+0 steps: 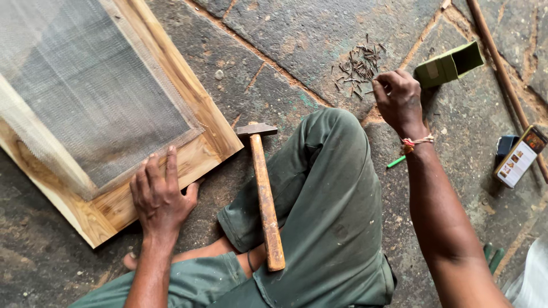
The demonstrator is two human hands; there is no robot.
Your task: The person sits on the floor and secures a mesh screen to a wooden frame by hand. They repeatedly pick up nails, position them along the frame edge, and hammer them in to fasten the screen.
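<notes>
My left hand point(161, 191) lies flat, fingers spread, on the corner of a wooden frame point(197, 108) covered with grey wire mesh point(85, 85). My right hand point(398, 100) reaches out to a pile of several small nails point(358, 65) on the stone floor, fingertips pinched at the edge of the pile; whether a nail is between them I cannot tell. A hammer point(264, 194) with a wooden handle rests across my leg, its metal head on the floor near the frame corner.
A small open green box point(448, 65) lies beyond the nails. A green pencil point(395, 162) sits by my right wrist. A phone point(520, 155) and a dark object lie at the right, beside a long wooden stick point(502, 68).
</notes>
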